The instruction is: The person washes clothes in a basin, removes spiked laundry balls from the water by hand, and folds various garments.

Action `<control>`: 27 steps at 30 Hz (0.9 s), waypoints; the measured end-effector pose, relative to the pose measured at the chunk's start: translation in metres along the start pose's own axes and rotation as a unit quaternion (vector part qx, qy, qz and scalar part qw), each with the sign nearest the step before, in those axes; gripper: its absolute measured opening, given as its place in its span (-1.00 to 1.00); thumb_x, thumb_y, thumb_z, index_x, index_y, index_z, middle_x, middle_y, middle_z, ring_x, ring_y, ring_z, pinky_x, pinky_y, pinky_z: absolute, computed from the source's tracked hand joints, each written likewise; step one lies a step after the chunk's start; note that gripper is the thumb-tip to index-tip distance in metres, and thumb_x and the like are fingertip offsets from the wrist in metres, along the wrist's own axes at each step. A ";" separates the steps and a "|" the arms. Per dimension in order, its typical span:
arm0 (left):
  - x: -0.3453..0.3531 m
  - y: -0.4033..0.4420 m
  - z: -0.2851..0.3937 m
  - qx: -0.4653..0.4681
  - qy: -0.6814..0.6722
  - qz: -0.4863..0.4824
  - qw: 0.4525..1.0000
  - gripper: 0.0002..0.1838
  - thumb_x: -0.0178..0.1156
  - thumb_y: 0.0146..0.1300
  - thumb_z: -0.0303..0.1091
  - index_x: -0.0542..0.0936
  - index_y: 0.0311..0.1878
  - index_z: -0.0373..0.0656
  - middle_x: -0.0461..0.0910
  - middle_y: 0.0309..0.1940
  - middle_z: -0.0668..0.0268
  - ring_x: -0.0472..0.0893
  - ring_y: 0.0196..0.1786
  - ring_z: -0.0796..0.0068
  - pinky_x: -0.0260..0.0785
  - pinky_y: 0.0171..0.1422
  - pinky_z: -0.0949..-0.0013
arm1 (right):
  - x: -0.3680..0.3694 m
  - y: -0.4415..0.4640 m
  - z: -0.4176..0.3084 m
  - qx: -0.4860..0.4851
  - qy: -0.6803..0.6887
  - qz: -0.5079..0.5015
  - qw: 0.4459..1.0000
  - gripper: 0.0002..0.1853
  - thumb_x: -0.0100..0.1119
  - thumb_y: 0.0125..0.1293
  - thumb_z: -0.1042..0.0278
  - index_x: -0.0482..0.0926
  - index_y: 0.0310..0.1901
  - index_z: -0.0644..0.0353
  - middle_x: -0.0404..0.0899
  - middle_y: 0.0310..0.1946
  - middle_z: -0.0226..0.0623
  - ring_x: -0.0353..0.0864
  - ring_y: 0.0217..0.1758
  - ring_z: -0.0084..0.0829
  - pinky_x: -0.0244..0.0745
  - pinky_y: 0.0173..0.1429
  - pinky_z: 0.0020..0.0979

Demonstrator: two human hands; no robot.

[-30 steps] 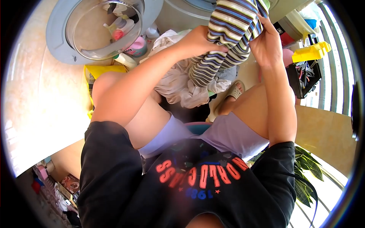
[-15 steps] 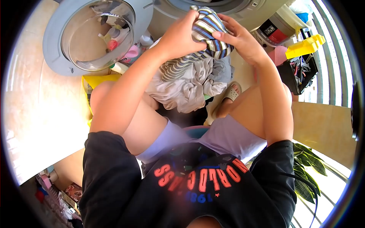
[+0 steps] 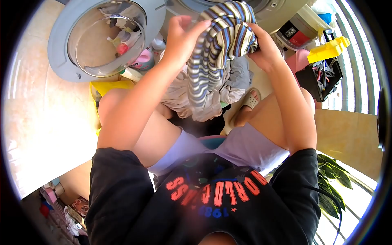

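A striped garment (image 3: 223, 38) in white, blue, brown and black hangs bunched in front of the washing machine opening. My right hand (image 3: 266, 50) grips its right side, with the thumb on top and the other fingers partly hidden behind the cloth. At the left edge of the cloth is my left hand (image 3: 182, 40), its fingers apart and one fingertip at the fabric. The garment's lower end drapes over a pile of beige laundry (image 3: 208, 107) between my knees. Grey cloth (image 3: 238, 75) lies at the pile's right side.
The round washer door (image 3: 61, 45) stands open at the left, near a pink-capped bottle (image 3: 143, 59). A white bucket (image 3: 296, 30), a yellow case lid (image 3: 330, 50) and a black toolbox (image 3: 322, 79) are at the right, by the railing. A yellow bag (image 3: 110, 86) lies beside my left knee.
The striped garment has gone from a compact bundle to a longer, hanging shape. My left hand has moved left and loosened; my right hand has shifted slightly down and right on the cloth.
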State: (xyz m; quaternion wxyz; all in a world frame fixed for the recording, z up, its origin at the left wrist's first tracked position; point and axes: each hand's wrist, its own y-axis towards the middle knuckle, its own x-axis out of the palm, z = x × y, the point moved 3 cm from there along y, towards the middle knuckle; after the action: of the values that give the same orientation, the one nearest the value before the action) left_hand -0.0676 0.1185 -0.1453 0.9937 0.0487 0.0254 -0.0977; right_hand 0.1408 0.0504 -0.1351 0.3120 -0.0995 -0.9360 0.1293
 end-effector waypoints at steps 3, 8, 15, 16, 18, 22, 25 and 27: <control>-0.001 -0.012 -0.002 -0.122 -0.126 -0.029 0.984 -0.22 0.42 0.13 -0.01 0.32 0.21 -0.36 0.45 0.05 0.15 0.49 0.08 0.40 0.37 0.17 0.27 | 0.000 -0.003 -0.004 -0.040 0.023 -0.014 0.999 -0.74 0.09 0.42 0.36 0.52 0.05 0.28 0.64 -0.05 -0.32 0.64 -0.03 -0.47 0.54 0.13 -0.35; 0.005 -0.029 0.028 -0.181 -0.204 -0.114 0.955 -0.33 0.32 0.18 0.16 0.40 0.19 -0.07 0.48 -0.03 0.25 0.44 0.09 0.36 0.30 0.21 0.10 | 0.003 -0.005 0.000 -0.052 0.026 -0.017 0.998 -0.73 0.11 0.45 0.28 0.56 0.06 0.23 0.66 -0.02 -0.37 0.65 0.01 -0.50 0.53 0.16 -0.37; 0.007 -0.028 0.027 -0.272 -0.332 -0.084 0.899 -0.25 0.26 0.19 0.23 0.36 0.30 -0.05 0.47 0.12 0.22 0.47 0.17 0.22 0.30 0.29 -0.02 | 0.025 -0.021 0.003 0.022 0.045 -0.017 0.999 -0.70 0.04 0.46 0.27 0.51 0.09 0.27 0.64 0.01 -0.31 0.64 0.03 -0.46 0.53 0.18 -0.30; 0.007 -0.029 0.029 -0.255 -0.341 -0.116 0.897 -0.28 0.26 0.21 0.20 0.38 0.29 -0.05 0.49 0.13 0.23 0.49 0.18 0.25 0.31 0.29 0.00 | 0.017 -0.016 0.004 0.048 0.049 -0.042 0.997 -0.69 0.01 0.44 0.28 0.51 0.09 0.27 0.64 -0.01 -0.29 0.65 0.02 -0.44 0.54 0.17 -0.29; 0.008 -0.031 0.031 -0.220 -0.356 -0.180 0.890 -0.33 0.25 0.24 0.16 0.42 0.26 -0.07 0.54 0.14 0.26 0.51 0.19 0.33 0.32 0.30 0.05 | 0.012 -0.014 0.006 0.075 0.012 -0.009 0.997 -0.70 -0.03 0.43 0.29 0.51 0.05 0.29 0.64 -0.04 -0.26 0.66 -0.01 -0.42 0.56 0.14 -0.28; 0.013 -0.043 0.037 -0.158 -0.306 -0.244 0.906 -0.37 0.32 0.24 -0.05 0.41 0.29 -0.14 0.57 0.14 0.27 0.54 0.20 0.40 0.34 0.33 0.23 | 0.012 -0.019 0.008 0.092 -0.091 0.012 0.992 -0.74 -0.04 0.40 0.33 0.51 -0.03 0.31 0.65 -0.14 -0.25 0.67 -0.16 -0.42 0.58 0.06 -0.34; 0.011 -0.053 0.041 -0.123 -0.248 -0.214 0.937 -0.46 0.37 0.16 -0.27 0.48 0.20 -0.19 0.61 0.03 0.29 0.58 0.10 0.47 0.40 0.25 0.32 | 0.015 -0.022 0.007 0.014 -0.119 -0.024 0.992 -0.68 -0.01 0.33 0.40 0.49 0.07 0.33 0.61 -0.09 -0.28 0.61 -0.08 -0.49 0.53 0.09 -0.42; 0.006 -0.052 0.041 -0.125 -0.232 -0.194 0.945 -0.52 0.35 0.17 -0.29 0.52 0.15 -0.21 0.64 -0.04 0.29 0.62 0.02 0.48 0.45 0.19 0.35 | 0.017 -0.024 0.005 -0.023 -0.149 -0.052 0.987 -0.59 0.02 0.27 0.47 0.45 0.16 0.36 0.58 -0.04 -0.30 0.56 -0.01 -0.52 0.47 0.15 -0.48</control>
State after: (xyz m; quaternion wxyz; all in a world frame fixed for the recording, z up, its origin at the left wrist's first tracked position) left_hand -0.0699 0.0623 -0.1093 0.9322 -0.1061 -0.1845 -0.2927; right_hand 0.1222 0.0311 -0.1223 0.1731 -0.0374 -0.9786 0.1045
